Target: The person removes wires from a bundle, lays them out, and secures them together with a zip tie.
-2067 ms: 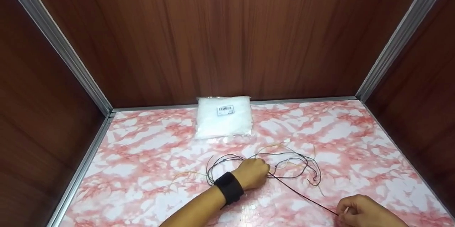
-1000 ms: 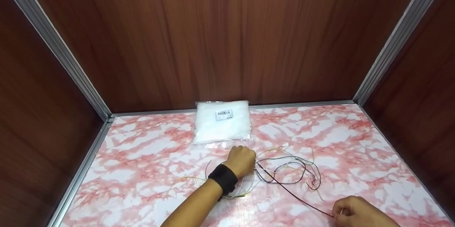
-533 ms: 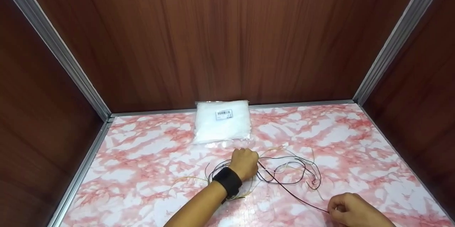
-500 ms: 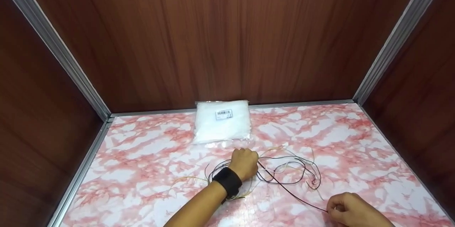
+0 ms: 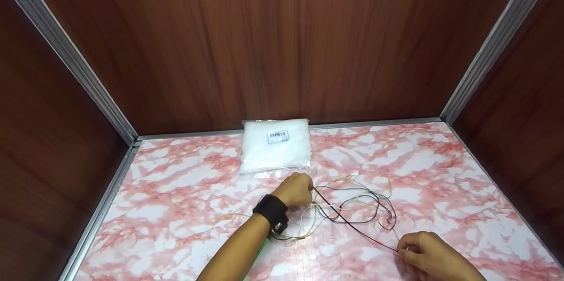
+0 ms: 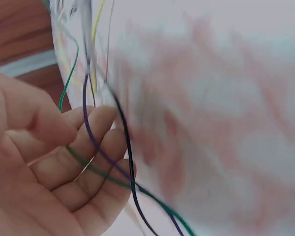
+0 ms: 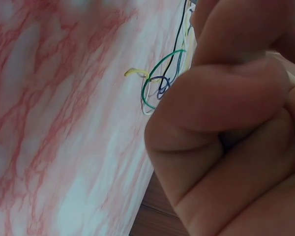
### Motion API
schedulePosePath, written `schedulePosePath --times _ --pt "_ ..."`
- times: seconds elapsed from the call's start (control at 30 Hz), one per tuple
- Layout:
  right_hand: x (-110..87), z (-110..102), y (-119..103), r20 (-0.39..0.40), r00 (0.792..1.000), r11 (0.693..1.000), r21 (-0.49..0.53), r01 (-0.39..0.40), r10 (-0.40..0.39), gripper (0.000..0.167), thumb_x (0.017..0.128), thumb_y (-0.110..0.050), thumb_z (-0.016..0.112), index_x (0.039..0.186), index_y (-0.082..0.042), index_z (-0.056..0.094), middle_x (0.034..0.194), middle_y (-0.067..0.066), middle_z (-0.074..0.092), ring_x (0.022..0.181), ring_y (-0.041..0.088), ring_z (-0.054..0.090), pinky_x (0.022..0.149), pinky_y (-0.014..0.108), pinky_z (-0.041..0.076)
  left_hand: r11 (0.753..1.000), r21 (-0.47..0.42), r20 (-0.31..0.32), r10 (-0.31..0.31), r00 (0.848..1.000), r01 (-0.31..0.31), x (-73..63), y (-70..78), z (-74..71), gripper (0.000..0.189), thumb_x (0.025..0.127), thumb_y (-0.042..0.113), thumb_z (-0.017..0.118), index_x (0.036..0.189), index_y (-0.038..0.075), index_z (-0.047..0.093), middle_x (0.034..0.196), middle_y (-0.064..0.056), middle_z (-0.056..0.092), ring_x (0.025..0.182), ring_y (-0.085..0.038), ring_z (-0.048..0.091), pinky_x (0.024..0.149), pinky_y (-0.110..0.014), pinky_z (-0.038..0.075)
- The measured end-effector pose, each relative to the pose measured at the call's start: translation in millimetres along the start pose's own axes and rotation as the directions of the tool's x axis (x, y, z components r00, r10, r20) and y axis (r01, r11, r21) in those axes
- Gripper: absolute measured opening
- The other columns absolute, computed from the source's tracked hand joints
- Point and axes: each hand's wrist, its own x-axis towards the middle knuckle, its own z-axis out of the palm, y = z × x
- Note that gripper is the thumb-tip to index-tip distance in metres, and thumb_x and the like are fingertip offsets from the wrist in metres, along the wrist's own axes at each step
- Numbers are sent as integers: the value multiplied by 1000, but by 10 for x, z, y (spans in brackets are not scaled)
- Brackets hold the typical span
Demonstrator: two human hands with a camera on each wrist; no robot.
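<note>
My left hand (image 5: pixel 296 189), with a black band at its wrist, is over the tangled wires near the middle of the table. In the left wrist view its thumb and forefinger pinch a green wire (image 6: pixel 77 157), while a purple wire (image 6: pixel 91 135) and a black wire (image 6: pixel 126 128) lie across the curled fingers. One dark wire (image 5: pixel 337 212) runs from this hand to my right hand (image 5: pixel 434 254), which pinches its end at the lower right. The right wrist view shows the right fingers curled, their grip hidden. Loops of thin wire (image 5: pixel 376 217) spread right of the left hand.
A clear plastic bag of white material (image 5: pixel 275 153) with a barcode label lies at the back of the pink-and-white marbled table (image 5: pixel 176 210). Brown wood-grain panels (image 5: pixel 282 43) and grey metal rails enclose the back and sides.
My left hand has shifted slightly left and away from me. The right hand has moved left and a little farther off, still pinching the dark wire. A green wire now shows beside the left forearm.
</note>
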Motion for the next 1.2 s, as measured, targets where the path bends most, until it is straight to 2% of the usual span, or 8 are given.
schedulePosePath --times 0.1,0.2,0.27,0.47,0.6,0.8,1.0,1.2 --pt "-6 2 1 1 1000 1000 8 -1 1 16 96 -14 57 90 -4 67 58 0 62 45 2 53 39 22 45 1000 -28 -12 9 1000 -9 12 -67 -56 21 72 -1 57 82 6 74 73 -2 66 62 -16 57 52 -25 45" --pt "-8 6 12 4 1000 1000 10 0 0 17 96 -15 57 90 -4 67 58 -2 62 45 1 53 40 22 45 998 35 -60 50 997 -48 10 -88 -54 31 78 0 56 100 7 76 96 -6 74 86 -23 67 73 -31 54" --pt "-16 9 19 3 1000 1000 0 1 -1 17 96 -16 58 90 -4 67 58 -3 61 46 1 53 40 22 45 993 96 -89 75 993 -66 12 -69 -29 29 81 1 56 101 9 76 100 -6 75 94 -26 69 79 -35 55" --pt "-89 -3 28 -23 1000 997 -77 -11 9 9 91 -12 61 87 -8 68 60 -10 58 52 -1 52 46 21 44 983 169 -104 84 991 -66 11 19 52 18 81 6 58 71 13 71 74 -1 69 67 -18 61 58 -32 49" --pt "-196 -49 33 -53 999 990 -140 -5 -3 6 87 -8 63 84 -10 68 62 -14 54 56 -4 49 51 20 41 977 212 -118 58 991 -32 0 73 119 23 83 20 61 61 15 62 68 -2 64 62 -17 57 56 -34 46" --pt "-290 -119 17 -112 991 969 -243 39 -68 9 85 -6 64 81 -13 68 64 -18 49 61 -7 44 54 20 37 942 334 -166 41 985 18 14 106 225 23 75 23 70 58 16 57 72 -4 68 68 -25 65 58 -41 48" --pt "-303 -134 0 -127 991 970 -242 11 -43 9 85 -6 63 83 -13 69 64 -17 49 60 -6 44 54 20 37 942 320 -207 -35 978 102 19 121 289 23 73 23 72 57 16 57 75 -6 71 69 -27 66 56 -41 47" --pt "-294 -140 -33 -177 983 968 -250 -6 -39 9 86 -6 63 83 -13 69 62 -16 48 58 -6 44 52 20 37 940 324 -219 -40 975 111 39 169 300 24 75 25 71 57 17 57 74 -4 71 68 -27 67 57 -40 46"
